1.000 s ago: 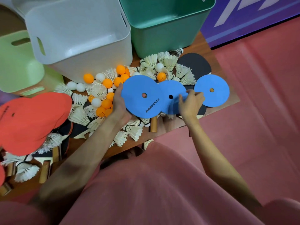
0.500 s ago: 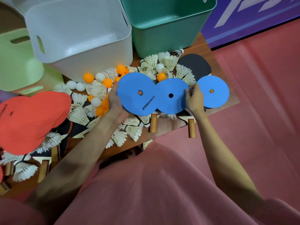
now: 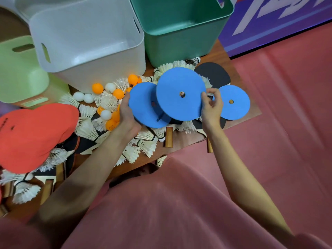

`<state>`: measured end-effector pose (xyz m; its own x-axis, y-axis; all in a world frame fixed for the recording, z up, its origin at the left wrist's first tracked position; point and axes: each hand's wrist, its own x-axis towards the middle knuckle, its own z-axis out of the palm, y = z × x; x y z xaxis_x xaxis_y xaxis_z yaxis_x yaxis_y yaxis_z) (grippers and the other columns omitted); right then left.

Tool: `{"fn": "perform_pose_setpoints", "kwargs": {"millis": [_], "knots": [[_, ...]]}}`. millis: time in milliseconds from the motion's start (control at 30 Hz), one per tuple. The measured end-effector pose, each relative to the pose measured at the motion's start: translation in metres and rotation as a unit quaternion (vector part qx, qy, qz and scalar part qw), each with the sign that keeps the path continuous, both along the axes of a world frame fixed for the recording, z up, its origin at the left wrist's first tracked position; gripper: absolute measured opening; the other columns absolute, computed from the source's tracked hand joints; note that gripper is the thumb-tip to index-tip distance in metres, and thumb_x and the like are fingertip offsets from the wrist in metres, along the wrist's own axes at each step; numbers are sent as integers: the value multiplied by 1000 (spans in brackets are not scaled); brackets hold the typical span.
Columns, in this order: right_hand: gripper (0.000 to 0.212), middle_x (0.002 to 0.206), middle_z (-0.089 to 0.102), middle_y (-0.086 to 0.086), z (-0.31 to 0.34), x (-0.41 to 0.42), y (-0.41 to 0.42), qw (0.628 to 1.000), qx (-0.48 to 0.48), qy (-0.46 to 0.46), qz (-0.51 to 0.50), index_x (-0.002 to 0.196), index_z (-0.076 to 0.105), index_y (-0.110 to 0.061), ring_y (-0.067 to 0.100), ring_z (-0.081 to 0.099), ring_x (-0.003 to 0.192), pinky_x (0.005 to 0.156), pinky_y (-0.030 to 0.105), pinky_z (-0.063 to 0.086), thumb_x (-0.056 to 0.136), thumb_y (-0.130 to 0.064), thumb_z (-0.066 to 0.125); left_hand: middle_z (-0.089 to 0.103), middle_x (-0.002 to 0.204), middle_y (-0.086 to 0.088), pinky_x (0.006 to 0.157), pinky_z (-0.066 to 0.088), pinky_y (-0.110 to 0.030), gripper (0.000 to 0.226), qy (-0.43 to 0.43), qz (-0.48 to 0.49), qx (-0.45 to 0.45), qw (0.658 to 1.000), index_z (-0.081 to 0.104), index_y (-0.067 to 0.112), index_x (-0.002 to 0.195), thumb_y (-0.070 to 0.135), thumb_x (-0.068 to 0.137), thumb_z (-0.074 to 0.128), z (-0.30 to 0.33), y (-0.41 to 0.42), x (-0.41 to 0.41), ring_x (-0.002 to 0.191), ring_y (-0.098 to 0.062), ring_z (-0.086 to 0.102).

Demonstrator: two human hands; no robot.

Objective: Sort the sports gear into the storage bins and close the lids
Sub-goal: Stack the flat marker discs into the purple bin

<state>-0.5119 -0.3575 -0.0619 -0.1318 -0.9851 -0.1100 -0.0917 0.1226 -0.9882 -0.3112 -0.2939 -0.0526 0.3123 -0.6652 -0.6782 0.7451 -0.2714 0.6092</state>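
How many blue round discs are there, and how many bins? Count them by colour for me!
Blue discs: 3 (one held by the left hand, one by the right hand, one lying on the table)
White bins: 1
Dark green bins: 1
Light green bins: 1
Total: 6

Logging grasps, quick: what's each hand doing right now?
Left hand: grips the left blue disc.
Right hand: pinches the middle blue disc by its edge.

Three bins (image 3: 107, 72) stand behind scattered shuttlecocks (image 3: 86, 129) and balls (image 3: 98, 88)
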Motion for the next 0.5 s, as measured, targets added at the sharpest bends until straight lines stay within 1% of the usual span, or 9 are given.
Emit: {"fn": "perform_pose_setpoints", "kwargs": {"millis": [100,167,233,333,400,433,500], "knots": [[6,58,40,-4,-3,17,9,999,0,-3,50,93,46,-5,-3,38,45,46,17,29,95,0,46,68,119,-8,99,48,-48,51,-15,-20,1,1000,62,18,124,50,101,29,1,-4,-12,112,-29,62],[10,51,40,-8,-12,21,12,997,7,13,69,90,47,-10,0,36,43,46,20,27,95,-2,48,67,121,-9,97,49,-49,53,-17,-37,0,999,61,18,125,51,100,28,1,-6,-19,113,-31,61],[13,47,41,-12,-19,21,13,997,12,33,66,87,48,-16,1,35,44,47,20,27,95,-6,51,67,121,-10,95,50,-50,54,-9,-50,7,999,61,18,124,54,99,29,2,-8,-26,111,-32,62],[9,56,42,-6,-23,13,14,997,1,63,55,85,51,-10,0,38,49,51,14,29,93,-6,55,69,114,-10,87,54,-47,54,-13,-71,16,997,65,20,115,56,98,28,4,-10,-37,104,-32,65],[8,63,48,-4,-26,3,13,995,2,82,52,83,56,-8,-1,42,54,55,12,33,91,-8,58,71,106,-7,82,55,-44,54,-14,-82,21,996,67,22,108,57,98,28,7,-12,-44,98,-31,67],[8,68,53,-2,-26,-2,13,994,5,97,49,83,59,-7,-1,44,57,57,11,35,91,-9,59,71,103,-6,82,55,-44,53,-13,-83,25,996,67,22,106,57,98,28,10,-14,-47,96,-30,67],[11,77,59,1,-34,-18,11,992,13,124,19,86,63,-5,0,50,63,62,15,39,91,-13,58,70,104,-6,85,54,-46,52,-7,-87,32,996,65,22,110,58,98,29,13,-19,-53,98,-31,66]]}}
